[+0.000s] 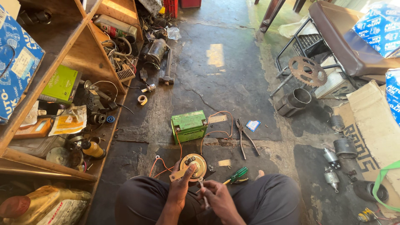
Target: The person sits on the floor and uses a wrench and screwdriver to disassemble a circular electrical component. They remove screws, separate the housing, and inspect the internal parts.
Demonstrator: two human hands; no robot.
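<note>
- Left hand [181, 186] clamped on horn [193, 165]: round brass-coloured disc with a flat bracket; fingers wrapped under, thumb across the face.
- Horn held just above the floor [216, 75], between the knees, in front of the battery.
- Right hand [216, 196] closed round a thin metal tool [203, 192]; tip points up toward the horn's lower edge. Cannot tell if the tip touches.
- Orange wires [160, 163] run from the horn to the green battery [188, 125] and loop on the floor on both sides of it.
- Battery sits upright on the floor, just beyond the horn.
- Pliers [245, 137] lie open on the floor right of the battery, next to a small blue packet [252, 125].
- Green-handled screwdriver [236, 175] lies on the floor just right of the right hand, untouched.
- Small washers [211, 167] on the floor beside the horn.
- Wooden shelf [54, 62] at left, open compartments: green box [61, 84], cables, metal parts, yellow bottle [92, 149], papers all mixed.
- Lowest compartment holds a golden oil jug [46, 204], lying on its side.
- Far right: sprocket [307, 71] leaning on a seat frame, finned cylinder [295, 101], cardboard [371, 121], small motors [331, 166] on the floor.
</note>
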